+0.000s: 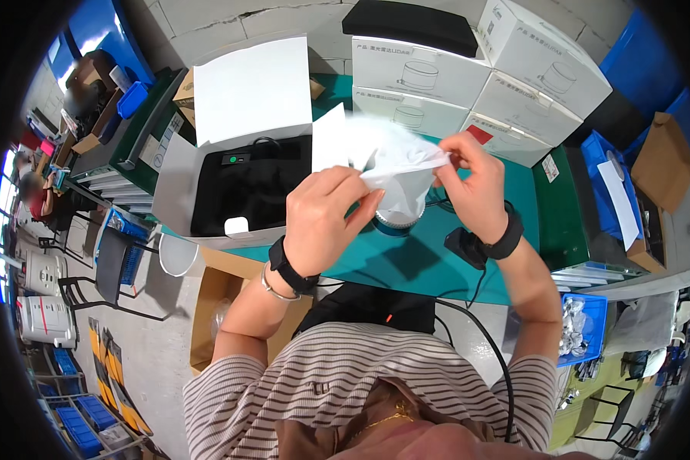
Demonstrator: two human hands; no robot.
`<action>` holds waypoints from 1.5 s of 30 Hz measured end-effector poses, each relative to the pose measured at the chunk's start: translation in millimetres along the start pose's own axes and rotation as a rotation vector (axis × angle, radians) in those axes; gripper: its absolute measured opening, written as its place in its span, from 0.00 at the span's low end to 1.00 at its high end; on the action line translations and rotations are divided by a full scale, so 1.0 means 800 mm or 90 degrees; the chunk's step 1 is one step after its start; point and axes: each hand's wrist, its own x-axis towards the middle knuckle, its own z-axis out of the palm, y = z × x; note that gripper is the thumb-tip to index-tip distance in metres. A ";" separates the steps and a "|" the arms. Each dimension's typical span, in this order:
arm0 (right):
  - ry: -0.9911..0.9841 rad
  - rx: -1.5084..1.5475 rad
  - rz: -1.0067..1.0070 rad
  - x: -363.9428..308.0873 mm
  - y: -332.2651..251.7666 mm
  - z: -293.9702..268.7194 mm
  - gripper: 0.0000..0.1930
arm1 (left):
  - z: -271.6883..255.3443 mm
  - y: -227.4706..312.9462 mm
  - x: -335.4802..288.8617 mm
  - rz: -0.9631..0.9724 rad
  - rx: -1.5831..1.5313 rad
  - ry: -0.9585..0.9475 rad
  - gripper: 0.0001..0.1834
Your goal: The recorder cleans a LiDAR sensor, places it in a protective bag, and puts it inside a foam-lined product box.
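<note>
While both hands [326, 222] [471, 184] pinch it, white plastic bag [402, 165] covers cylinder [395, 222].

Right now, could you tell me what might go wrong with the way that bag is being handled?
Both hands, left and right, pinch the thin white bag; it might tear. The round part showing at its bottom could slip out onto the green table. The black cable near the wrist may snag.

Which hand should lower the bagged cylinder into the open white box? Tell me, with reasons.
Probably the left hand. It grips the clear plastic bag on the side nearest the open white box, which lies to the person's left. The right hand pinches the bag's far edge, farther from the box.
</note>
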 end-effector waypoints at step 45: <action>-0.203 -0.176 0.123 -0.110 0.107 0.004 0.08 | 0.066 -0.003 -0.129 0.021 -0.066 -0.413 0.26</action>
